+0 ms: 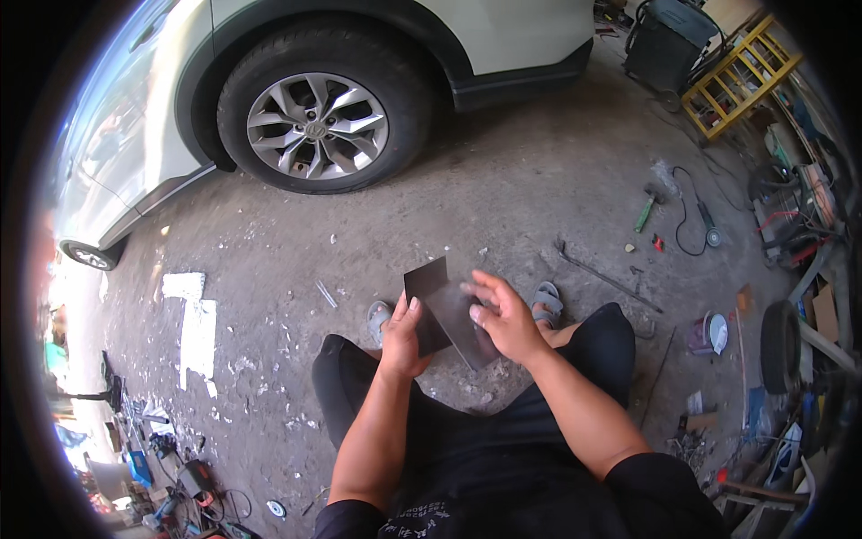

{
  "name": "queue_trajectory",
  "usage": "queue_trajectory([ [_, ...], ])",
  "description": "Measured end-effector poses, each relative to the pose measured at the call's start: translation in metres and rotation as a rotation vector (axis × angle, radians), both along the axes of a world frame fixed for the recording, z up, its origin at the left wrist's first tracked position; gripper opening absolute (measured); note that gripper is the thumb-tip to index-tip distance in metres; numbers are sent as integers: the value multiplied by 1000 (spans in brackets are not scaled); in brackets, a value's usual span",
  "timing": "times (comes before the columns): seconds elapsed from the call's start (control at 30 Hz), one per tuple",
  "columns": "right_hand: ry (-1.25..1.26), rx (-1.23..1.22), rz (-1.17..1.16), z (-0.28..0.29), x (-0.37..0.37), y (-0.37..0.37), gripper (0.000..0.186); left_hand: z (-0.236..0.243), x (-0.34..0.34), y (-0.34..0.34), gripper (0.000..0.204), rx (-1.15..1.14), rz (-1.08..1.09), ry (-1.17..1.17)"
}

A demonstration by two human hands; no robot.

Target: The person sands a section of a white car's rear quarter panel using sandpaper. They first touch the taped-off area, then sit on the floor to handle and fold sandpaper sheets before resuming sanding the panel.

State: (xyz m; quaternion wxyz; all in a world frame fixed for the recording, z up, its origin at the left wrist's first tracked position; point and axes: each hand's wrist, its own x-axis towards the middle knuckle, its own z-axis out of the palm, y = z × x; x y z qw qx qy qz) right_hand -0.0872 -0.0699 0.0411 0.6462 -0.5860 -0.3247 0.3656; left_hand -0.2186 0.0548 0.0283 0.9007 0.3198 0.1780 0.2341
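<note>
Above my knees is a dark grey, thin sheet (431,316), bent or folded into two panels that stand at an angle. I cannot tell its material. My left hand (401,340) grips its left panel, the thumb on the near face and the fingers hidden behind. Over the right panel is my right hand (503,316), slightly blurred, its fingers spread and the thumb close to the sheet's surface. Grey sandals (546,299) show on my feet beyond the sheet.
A white car with a wheel (316,126) stands ahead. On the floor to the right lie a green-handled hammer (645,214), an angle grinder (711,229) with its cord, and a long metal bar (611,277). White paper (198,337) lies left; tools and clutter line both sides.
</note>
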Motion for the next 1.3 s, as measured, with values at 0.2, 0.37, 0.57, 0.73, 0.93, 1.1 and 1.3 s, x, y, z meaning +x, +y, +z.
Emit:
queue_trajectory([
  [0.2,-75,-18,43,-8,-21,-11,55,4,0,2,42,-20,-24,-52],
  [0.37,-112,-16,-54,17,18,2,51,-1,-3,-1,40,-45,-76,53],
  [0.57,-193,-72,-10,1,6,-18,53,6,-3,0,39,-8,-93,22],
  [0.73,-168,82,-314,31,64,-4,53,5,-5,-4,44,-2,-239,56],
  [0.93,-276,-50,-266,25,32,-24,56,26,3,-7,53,-122,-179,-84],
  [1.1,-653,-40,-363,8,16,-9,56,13,3,-13,55,-96,-165,-73],
  [1.3,-716,38,-307,14,-6,9,54,8,3,-15,66,76,-185,-11],
])
